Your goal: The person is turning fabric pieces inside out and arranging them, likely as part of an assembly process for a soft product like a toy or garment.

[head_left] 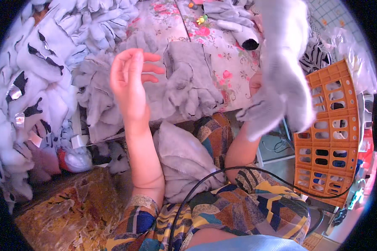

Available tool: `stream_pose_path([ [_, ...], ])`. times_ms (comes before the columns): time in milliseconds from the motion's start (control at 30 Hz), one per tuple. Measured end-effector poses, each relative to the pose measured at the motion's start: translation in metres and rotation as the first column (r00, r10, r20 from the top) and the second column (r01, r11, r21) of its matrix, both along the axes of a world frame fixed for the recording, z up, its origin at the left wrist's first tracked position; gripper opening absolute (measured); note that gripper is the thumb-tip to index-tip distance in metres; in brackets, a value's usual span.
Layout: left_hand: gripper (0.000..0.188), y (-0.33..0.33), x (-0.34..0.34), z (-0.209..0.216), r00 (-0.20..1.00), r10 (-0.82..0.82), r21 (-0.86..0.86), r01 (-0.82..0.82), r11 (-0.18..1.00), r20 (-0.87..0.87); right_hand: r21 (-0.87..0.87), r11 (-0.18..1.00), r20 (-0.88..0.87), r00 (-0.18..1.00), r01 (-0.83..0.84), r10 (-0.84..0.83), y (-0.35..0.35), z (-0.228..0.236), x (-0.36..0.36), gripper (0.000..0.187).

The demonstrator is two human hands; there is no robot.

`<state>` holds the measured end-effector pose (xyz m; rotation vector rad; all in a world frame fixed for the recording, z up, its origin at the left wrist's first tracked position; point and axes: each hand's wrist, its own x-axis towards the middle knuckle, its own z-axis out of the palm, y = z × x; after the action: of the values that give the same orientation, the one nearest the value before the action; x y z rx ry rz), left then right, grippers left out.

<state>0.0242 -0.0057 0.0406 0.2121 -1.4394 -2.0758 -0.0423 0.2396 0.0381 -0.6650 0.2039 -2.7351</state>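
My left hand (132,81) is raised over the table's near edge. Its fingers are apart and curve a little, with nothing in them. Behind and beside it lie grey knitted gloves (190,79) in a loose pile. On the right, a long light-grey knitted glove (282,79) hangs upright, fingers down, slightly blurred. My right hand (255,81) is at this glove, gripping it; most of the hand is hidden behind the fabric. Across my lap lies another piece of grey knitted fabric (184,161).
Heaped white-grey gloves (50,75) fill the left side. More gloves (232,25) lie at the far side of the flowered tablecloth (228,62), near a small yellow toy (201,20). An orange plastic basket (329,136) stands at right. A black cable (255,168) crosses my lap.
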Motion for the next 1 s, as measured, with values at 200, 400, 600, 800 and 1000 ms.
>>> stream_pose_path([
  [200,0.016,0.0,-0.008,-0.003,0.999,-0.031,-0.025,0.031,0.999,0.025,0.854,0.433,-0.143,0.931,0.288,-0.337,-0.009,-0.093,-0.047,0.032],
  [400,0.018,-0.002,-0.013,-0.028,0.997,0.015,-0.332,0.01,0.943,0.072,0.572,-0.646,-0.619,0.783,0.505,0.064,-0.044,-0.11,-0.043,0.037],
  [600,0.016,0.001,-0.014,-0.027,0.99,0.083,-0.381,-0.035,0.924,0.11,0.796,-0.431,-0.492,0.869,0.424,-0.054,-0.037,-0.123,-0.054,0.032],
  [800,0.014,-0.001,-0.015,-0.027,0.992,0.103,-0.367,-0.069,0.928,0.075,0.996,0.069,-0.031,0.977,0.047,-0.212,-0.02,-0.103,-0.06,0.031],
  [1000,0.013,-0.004,-0.012,-0.026,0.989,0.11,-0.379,-0.067,0.923,0.094,0.513,0.839,0.315,0.949,-0.181,0.012,0.014,-0.106,-0.066,0.033],
])
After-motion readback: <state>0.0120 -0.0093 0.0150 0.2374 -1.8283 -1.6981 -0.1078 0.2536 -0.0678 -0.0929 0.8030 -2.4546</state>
